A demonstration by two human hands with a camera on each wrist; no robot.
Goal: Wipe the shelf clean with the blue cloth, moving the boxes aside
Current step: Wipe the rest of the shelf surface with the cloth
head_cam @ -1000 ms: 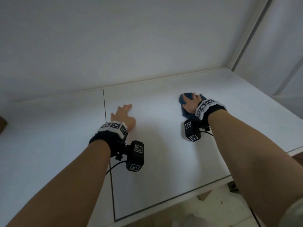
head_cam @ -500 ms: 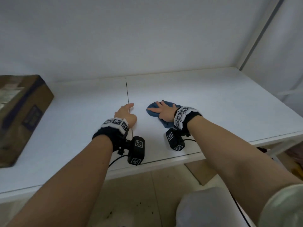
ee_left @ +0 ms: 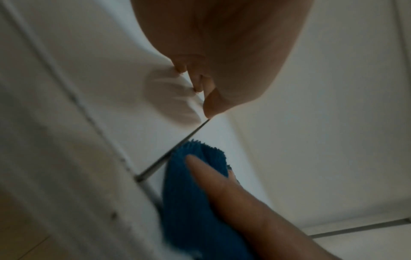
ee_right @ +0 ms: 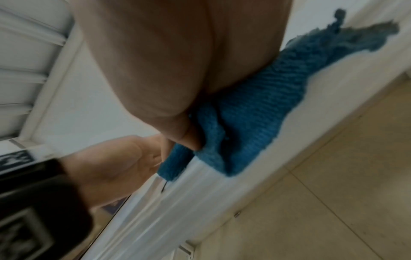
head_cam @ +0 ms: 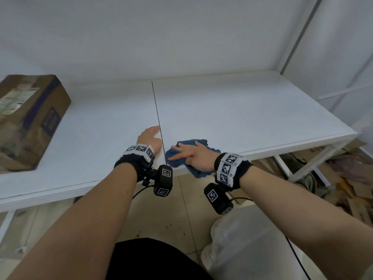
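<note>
The blue cloth lies at the front edge of the white shelf, partly hanging over it. My right hand presses flat on the cloth with fingers spread and straight. The same cloth shows in the left wrist view under a right finger, and in the right wrist view as the cloth under my palm. My left hand rests on the shelf just left of the panel seam, fingers extended, holding nothing. A brown cardboard box stands at the far left of the shelf.
A dark seam splits the shelf into two panels. The white back wall and a white upright post bound the shelf at the rear and right. Flattened cardboard scraps lie on the tiled floor below right.
My right hand has dragged the cloth leftward and toward the front edge, ending near the seam. The view has pulled back, bringing the box into sight. My left hand stayed by the seam.
</note>
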